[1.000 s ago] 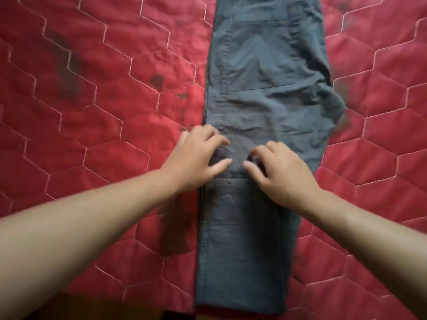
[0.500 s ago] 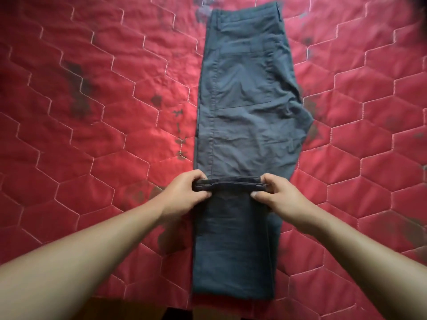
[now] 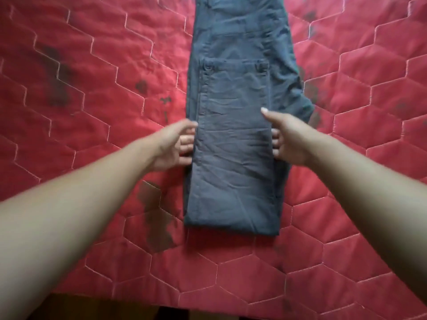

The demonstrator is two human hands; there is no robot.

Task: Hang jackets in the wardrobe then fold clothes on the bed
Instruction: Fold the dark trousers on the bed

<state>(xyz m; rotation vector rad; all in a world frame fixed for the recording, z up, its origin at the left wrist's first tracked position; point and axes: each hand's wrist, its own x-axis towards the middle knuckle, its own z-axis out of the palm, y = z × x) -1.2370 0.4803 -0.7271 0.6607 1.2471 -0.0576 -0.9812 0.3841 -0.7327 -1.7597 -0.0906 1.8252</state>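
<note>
A pair of dark blue-grey trousers [image 3: 233, 139] lies lengthwise on the red quilted bed cover [image 3: 92, 93]. The leg section is folded up over the seat part, with the hems lying across at the far end and the fold edge nearest me. My left hand [image 3: 175, 144] is at the left side of the folded layer, fingers tucked under its edge and thumb at the rim. My right hand [image 3: 288, 137] is at the right side, with its thumb on top of the cloth and its fingers under the edge.
The bed cover has hexagon stitching and several dark stains, the largest one [image 3: 157, 218] just left of the fold. The bed's near edge [image 3: 208, 306] runs along the bottom, with dark floor below it.
The leg hems, pinched in both hands half a second ago, have been carried away from me and laid over the seat part. Both hands have come back to the sides of the folded layer.
</note>
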